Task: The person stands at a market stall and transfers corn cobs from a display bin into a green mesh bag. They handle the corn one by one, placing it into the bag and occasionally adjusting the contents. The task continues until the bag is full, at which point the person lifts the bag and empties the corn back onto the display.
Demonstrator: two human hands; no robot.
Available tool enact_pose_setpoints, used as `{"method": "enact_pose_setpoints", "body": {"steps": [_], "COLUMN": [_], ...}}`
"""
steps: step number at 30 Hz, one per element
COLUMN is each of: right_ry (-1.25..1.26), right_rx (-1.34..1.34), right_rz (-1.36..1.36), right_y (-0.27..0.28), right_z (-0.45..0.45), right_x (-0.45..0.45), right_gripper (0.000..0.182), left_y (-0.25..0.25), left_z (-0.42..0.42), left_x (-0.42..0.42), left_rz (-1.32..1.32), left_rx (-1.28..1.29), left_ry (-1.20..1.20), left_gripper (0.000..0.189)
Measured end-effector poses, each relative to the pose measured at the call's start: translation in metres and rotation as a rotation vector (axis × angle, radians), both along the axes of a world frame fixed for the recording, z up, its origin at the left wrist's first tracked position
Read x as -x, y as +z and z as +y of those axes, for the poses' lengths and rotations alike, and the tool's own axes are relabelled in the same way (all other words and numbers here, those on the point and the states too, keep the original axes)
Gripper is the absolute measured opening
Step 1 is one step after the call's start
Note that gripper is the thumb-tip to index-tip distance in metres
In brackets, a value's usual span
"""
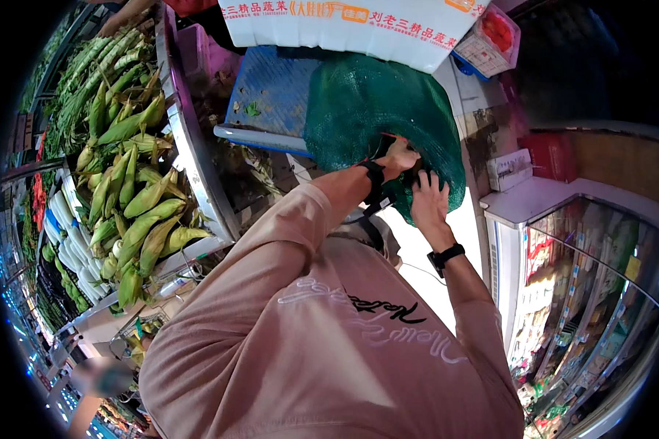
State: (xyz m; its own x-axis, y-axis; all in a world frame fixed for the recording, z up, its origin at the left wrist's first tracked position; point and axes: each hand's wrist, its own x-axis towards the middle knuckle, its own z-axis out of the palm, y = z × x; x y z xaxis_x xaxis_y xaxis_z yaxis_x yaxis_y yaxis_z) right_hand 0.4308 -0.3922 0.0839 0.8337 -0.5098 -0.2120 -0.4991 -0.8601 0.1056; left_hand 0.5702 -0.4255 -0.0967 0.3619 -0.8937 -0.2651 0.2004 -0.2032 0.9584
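A large green mesh bag (373,104) bulges in front of me, its mouth towards my body. My left hand (401,156), with a black band at the wrist, is at the dark opening, its fingers curled. Those fingertips are hidden, so what they hold is unclear. A red string (394,135) shows along the mouth beside it. My right hand (431,198) grips the near edge of the mesh, fingers bent over it. The bag's contents cannot be made out. A blue board or lid (274,90) with a pale rim lies against the bag's left side, with leaf scraps on it.
Corn cobs in husks (134,203) fill a metal-edged stall (189,159) on the left. Behind the bag stands a white foam box (335,27) bearing writing. A glass-topped display cabinet (598,263) is at the right. Another person's arm (123,16) reaches in at top left.
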Motion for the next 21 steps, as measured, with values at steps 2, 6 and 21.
{"method": "enact_pose_setpoints", "body": {"steps": [2, 6, 21], "right_ry": [-0.064, 0.023, -0.050], "right_rx": [-0.099, -0.051, 0.123], "right_rz": [0.007, -0.102, -0.213], "right_y": [0.006, 0.005, 0.021], "right_z": [0.014, 0.024, -0.005], "right_x": [-0.007, -0.010, 0.005], "right_gripper": [0.031, 0.033, 0.059], "left_y": [-0.018, -0.077, 0.078], "left_z": [0.001, -0.006, 0.049], "left_x": [0.000, -0.015, -0.069], "left_rz": [-0.067, -0.079, -1.114], "left_rx": [0.088, 0.122, -0.027], "left_ry": [0.026, -0.046, -0.515], "left_gripper": [0.039, 0.040, 0.035]}}
